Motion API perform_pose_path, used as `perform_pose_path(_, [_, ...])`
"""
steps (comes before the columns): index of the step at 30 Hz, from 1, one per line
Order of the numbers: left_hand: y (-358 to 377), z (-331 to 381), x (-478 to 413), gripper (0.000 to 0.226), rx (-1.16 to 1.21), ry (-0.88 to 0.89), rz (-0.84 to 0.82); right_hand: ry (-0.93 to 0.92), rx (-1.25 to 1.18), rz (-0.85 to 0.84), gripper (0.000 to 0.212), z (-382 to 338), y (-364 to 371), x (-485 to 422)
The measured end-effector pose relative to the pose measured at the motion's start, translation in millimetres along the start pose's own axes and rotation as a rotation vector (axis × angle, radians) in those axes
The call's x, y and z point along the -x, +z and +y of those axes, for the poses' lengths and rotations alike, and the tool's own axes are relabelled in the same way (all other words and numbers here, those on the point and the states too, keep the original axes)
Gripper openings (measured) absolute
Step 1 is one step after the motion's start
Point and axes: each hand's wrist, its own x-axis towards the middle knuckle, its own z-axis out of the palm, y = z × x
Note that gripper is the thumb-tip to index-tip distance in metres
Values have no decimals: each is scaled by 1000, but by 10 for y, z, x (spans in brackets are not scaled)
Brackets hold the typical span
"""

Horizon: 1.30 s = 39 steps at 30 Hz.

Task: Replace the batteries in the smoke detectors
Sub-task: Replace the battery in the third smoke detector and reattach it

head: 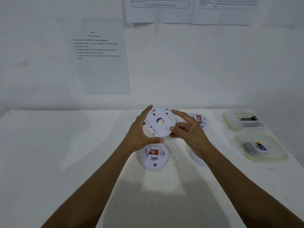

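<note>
head view: left hand (139, 134) and right hand (189, 132) both grip a white smoke detector (160, 122) by its rim, underside up, frame centre | second detector (154, 156) on table (65, 153) just below | battery trays (261, 148) right edge

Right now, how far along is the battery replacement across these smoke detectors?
Done: nothing provable; the near translucent tray holds two loose batteries, old or new unclear. In hand: the left hand and right hand grip a round white smoke detector, back facing the camera. Left: the near red-labelled detector and far red-labelled detector lie face up on the white table.
</note>
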Motion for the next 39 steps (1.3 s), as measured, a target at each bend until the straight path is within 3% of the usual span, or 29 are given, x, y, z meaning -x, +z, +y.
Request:
perform_pose_path(7, [83, 132, -24, 120, 17, 102, -125, 98, -118, -18, 51, -19, -104, 274])
perform_pose_path(12, [69, 217, -12, 102, 0, 130, -129, -175, 488, 114, 50, -57, -160, 247])
perform_pose_path(15, [91, 251, -11, 97, -12, 146, -116, -254, 668, 120, 48, -60, -119, 151])
perform_pose_path(19, [74, 243, -6, 99, -11, 125, -92, -231, 643, 105, 64, -48, 30, 83])
perform_pose_path(23, [9, 190, -24, 100, -29, 120, -99, -256, 609, 108, 66, -66, 143, 19])
perform_pose_path(27, [-77, 142, -18, 102, -47, 129, -110, -274, 590, 9, 70, -83, 213, -42])
perform_pose_path(30, [-136, 104, 0, 104, -43, 106, -91, -263, 677, -18, 68, -102, 216, -106])
perform_pose_path(34, [-211, 54, 8, 102, -32, 108, -45, -385, 887, 5, 70, -138, 306, -181])
perform_pose_path(39, [-385, -144, 26, 107, -48, 66, 37, -352, 903, -30, 70, -232, 549, -277])
